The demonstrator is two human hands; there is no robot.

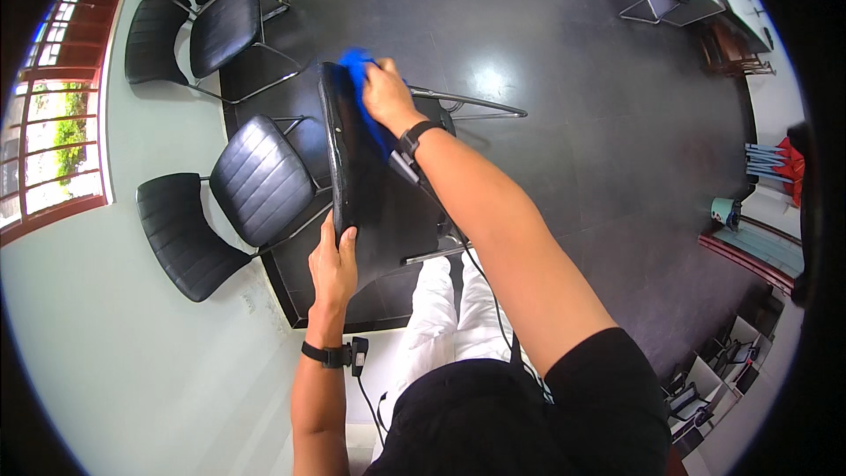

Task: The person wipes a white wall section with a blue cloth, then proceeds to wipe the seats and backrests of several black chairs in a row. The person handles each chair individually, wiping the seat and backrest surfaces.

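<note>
Right before me stands a black padded chair with a metal frame, its backrest (378, 211) seen edge-on from above. My left hand (335, 263) grips the near end of the backrest's top edge, thumb on one side and fingers on the other. At the far end, my right hand (388, 94) holds a blue cloth (360, 76) against the backrest. The cloth looks blurred and hangs down along the backrest's face. Part of the seat is hidden behind the backrest and my right arm. Each wrist wears a black strap with a small device and a cable.
Close on the left, another black chair (264, 178) stands by the pale wall (165, 344). More black chairs (225, 26) line the wall beyond it, below a red-framed barred window (59, 139). Dark tiles (562, 165) cover the floor. A light green bin (725, 211) stands at the right.
</note>
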